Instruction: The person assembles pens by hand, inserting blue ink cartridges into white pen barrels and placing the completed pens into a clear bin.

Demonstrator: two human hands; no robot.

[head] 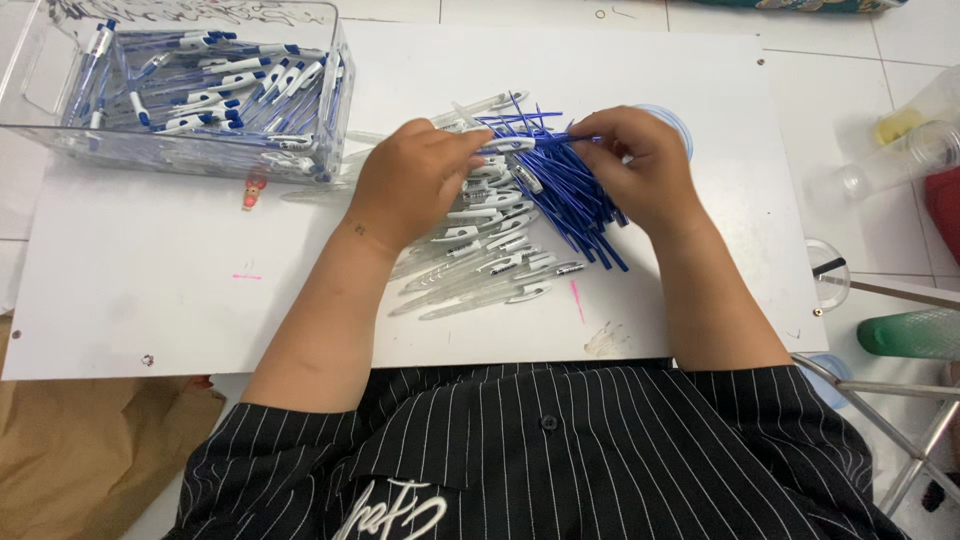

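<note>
On a white board [180, 270] lies a heap of clear pen barrels with white clips [480, 260], and beside it a pile of thin blue ink refills [575, 195]. My left hand [415, 180] holds a pen barrel by its white-clipped end over the heap. My right hand [640, 160] pinches a blue refill whose tip meets the barrel held by the left hand. Both hands hover above the two piles, close together.
A clear plastic bin [40, 130] with several assembled blue-and-white pens stands at the back left. Clear plastic cups [900, 160], a green bottle [910, 332] and a metal frame [900, 400] sit to the right of the board. Brown paper [80, 450] lies at the lower left.
</note>
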